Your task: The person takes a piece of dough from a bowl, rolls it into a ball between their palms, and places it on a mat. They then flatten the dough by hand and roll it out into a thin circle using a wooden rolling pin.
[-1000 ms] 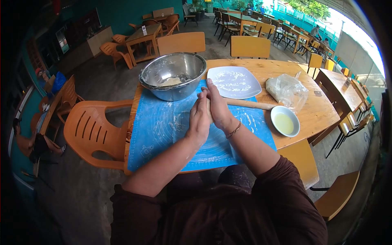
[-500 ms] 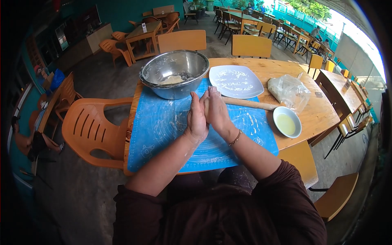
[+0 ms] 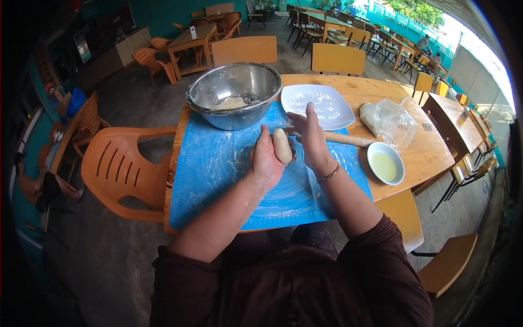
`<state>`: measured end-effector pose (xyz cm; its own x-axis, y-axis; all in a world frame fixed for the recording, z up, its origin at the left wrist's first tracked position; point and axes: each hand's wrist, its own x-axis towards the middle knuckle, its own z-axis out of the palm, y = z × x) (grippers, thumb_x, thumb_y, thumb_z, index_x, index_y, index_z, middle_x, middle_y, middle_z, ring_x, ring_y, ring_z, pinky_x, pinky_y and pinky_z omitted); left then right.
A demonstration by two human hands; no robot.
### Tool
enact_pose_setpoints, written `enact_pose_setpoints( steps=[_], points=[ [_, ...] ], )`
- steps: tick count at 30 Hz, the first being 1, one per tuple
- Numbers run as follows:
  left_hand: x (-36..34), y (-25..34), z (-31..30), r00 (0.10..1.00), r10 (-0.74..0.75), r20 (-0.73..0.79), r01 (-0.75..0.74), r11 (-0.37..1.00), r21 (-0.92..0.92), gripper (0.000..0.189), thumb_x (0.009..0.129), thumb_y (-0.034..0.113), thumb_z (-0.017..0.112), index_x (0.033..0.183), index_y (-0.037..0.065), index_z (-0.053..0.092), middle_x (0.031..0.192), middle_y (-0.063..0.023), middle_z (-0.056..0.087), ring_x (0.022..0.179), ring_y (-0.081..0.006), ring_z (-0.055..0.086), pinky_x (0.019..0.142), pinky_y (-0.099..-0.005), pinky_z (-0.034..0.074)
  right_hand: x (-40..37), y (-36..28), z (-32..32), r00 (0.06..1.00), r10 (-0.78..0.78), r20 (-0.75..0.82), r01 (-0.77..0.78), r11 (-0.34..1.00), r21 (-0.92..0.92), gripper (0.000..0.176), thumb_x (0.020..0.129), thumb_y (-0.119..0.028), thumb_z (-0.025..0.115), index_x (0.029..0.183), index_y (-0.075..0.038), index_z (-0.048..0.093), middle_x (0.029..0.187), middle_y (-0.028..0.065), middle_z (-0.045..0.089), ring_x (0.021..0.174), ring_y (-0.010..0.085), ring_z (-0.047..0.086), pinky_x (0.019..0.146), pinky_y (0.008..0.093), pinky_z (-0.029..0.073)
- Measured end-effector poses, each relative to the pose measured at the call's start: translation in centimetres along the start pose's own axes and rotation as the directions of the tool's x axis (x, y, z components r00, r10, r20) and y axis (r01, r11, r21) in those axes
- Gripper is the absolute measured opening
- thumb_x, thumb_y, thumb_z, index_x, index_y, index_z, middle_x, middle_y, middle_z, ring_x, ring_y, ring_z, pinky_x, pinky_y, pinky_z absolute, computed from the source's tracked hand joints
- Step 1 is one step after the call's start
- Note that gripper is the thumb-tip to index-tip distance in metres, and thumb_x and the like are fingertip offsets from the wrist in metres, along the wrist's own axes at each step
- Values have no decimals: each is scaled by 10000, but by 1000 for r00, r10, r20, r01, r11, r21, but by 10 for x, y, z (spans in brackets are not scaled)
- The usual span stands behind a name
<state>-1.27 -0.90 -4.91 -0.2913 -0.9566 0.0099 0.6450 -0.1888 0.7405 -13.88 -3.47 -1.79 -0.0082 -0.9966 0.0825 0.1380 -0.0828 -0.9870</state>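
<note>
A smooth, oblong piece of dough (image 3: 282, 146) rests in my left hand (image 3: 267, 159), whose fingers cup it from the left and below. To the right, my right hand (image 3: 313, 140) is held apart from the dough with its fingers stretched out and nothing in it. Both hands are over a blue baking mat (image 3: 218, 180) dusted with flour. Partly behind my right hand lies a wooden rolling pin (image 3: 348, 140). Beyond my hands stands a metal mixing bowl (image 3: 239, 117) with more dough (image 3: 231, 103) inside.
A floured white plate (image 3: 340, 117) sits beside the bowl. Farther right are a clear plastic bag (image 3: 389, 122) of white powder and a small bowl (image 3: 399, 174) of yellowish liquid. Chairs surround the wooden table (image 3: 425, 144), including an orange plastic one (image 3: 103, 174). A person (image 3: 35, 185) is at far left.
My palms were pressed together around the dough. My right hand has moved away to the right and opened, leaving the dough showing in my left hand.
</note>
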Motion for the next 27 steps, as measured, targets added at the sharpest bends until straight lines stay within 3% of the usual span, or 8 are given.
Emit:
enact_pose_setpoints(
  steps=[6,10,13,16,17,22,25,27],
  points=[
    [7,0,-1,990,116,-80,-123,989,-87,679,1034,579,205,1236,5,505,1142,-132,588,1025,-260,569,910,-411,448,7,11,7,996,28,87,-31,999,39,888,1002,-637,218,1322,141,506,1340,288,534,1194,348,554,1101,406,360],
    [-3,-7,18,955,219,-198,-227,974,-18,708,1033,589,220,1399,20,432,1354,-129,519,1245,-245,497,1087,-379,365,4,26,21,925,-95,368,222,921,-321,672,1058,-467,249,1403,74,449,1415,283,475,1337,361,445,1160,401,279],
    [-5,10,14,981,106,-159,-136,973,-187,750,1021,615,227,1475,29,345,1447,-151,453,1331,-258,436,1125,-365,331,-58,4,41,720,-533,445,692,503,-518,603,1046,-342,332,1504,47,275,1534,297,296,1468,435,202,1206,430,156],
    [-3,13,7,988,92,-126,-118,970,-214,772,1015,628,211,1473,20,341,1432,-164,464,1333,-264,436,1134,-370,320,-50,22,43,662,-598,452,734,395,-553,662,1029,-384,356,1484,88,264,1525,343,267,1453,474,201,1199,449,162],
    [-1,12,0,994,105,-9,-105,991,-80,782,1013,632,203,1479,18,333,1430,-172,464,1335,-267,434,1144,-374,307,-43,18,39,757,-549,355,652,604,-459,679,1025,-377,380,1479,112,255,1538,352,226,1465,470,165,1206,457,129],
    [0,5,5,987,114,113,-115,993,0,767,1014,627,195,1471,30,351,1435,-149,467,1333,-263,437,1155,-391,291,-23,19,24,890,-434,137,439,739,-510,726,1023,-376,385,1472,159,191,1533,383,194,1467,484,137,1206,489,79],
    [5,1,-1,998,39,59,-34,996,-85,733,1028,581,192,1532,54,264,1549,-116,353,1411,-273,355,1183,-408,245,-51,26,29,656,-614,438,732,377,-567,716,1024,-356,376,1521,88,116,1575,344,103,1478,483,92,1207,499,76],
    [-1,4,5,993,41,114,-25,989,-144,734,1030,576,189,1535,46,249,1561,-127,332,1420,-278,342,1188,-412,239,-46,23,28,723,-564,400,655,376,-655,709,1024,-361,374,1530,67,120,1577,335,116,1479,486,78,1204,509,81]
  ],
)
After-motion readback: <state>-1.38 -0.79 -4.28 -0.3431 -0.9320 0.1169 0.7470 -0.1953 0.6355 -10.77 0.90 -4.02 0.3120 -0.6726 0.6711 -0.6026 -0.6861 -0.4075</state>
